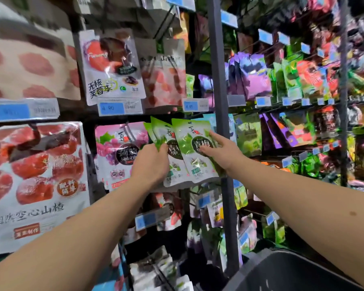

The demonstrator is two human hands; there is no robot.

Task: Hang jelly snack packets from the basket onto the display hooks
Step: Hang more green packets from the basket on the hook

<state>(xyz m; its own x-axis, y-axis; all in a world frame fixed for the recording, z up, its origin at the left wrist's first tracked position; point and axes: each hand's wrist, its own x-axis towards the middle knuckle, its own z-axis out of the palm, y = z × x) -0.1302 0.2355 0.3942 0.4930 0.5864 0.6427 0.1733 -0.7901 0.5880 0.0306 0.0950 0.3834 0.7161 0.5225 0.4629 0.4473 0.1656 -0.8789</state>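
Several green and white jelly packets (pixel 192 150) hang fanned in front of the rack at mid height. My left hand (pixel 150 164) grips the rear packets of the bunch by their left edge, fingers curled round them. My right hand (pixel 223 149) holds the front packet: the thumb lies on its face over the dark round label and the index finger points up along its right edge. The hook behind the packets is hidden. The dark basket (pixel 282 274) sits at the lower right, and what it holds is out of sight.
A pink grape-flavour packet (pixel 118 152) hangs just left of the green ones. Large red hawthorn bags (pixel 36 175) fill the left. A grey upright post (pixel 221 122) stands right behind my right hand. Blue price tags (pixel 190 106) line the hooks; crowded shelves extend rightward.
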